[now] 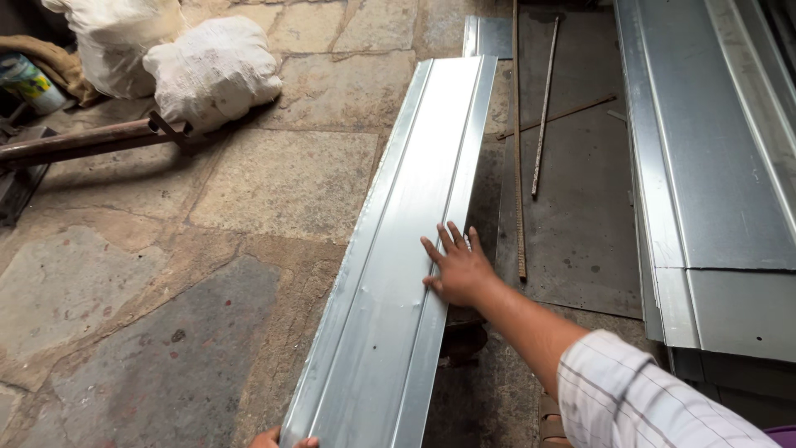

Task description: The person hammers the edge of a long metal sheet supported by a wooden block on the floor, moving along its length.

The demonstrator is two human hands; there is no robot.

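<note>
A long, shiny folded sheet-metal strip (414, 216) runs from the bottom middle up toward the far middle of the head view, over the stone floor. My right hand (456, 267) lies flat on its right half, fingers spread, palm pressing the metal near the right fold. My left hand (280, 440) shows only as fingertips at the bottom edge, curled around the strip's near left corner. A checked white sleeve covers my right forearm.
Stacked grey metal sheets (713, 166) lie at the right. Thin rusty rods (543, 108) rest on a dark plate between. White sacks (207, 70) and a brown pipe (83, 143) sit at the far left on stone paving.
</note>
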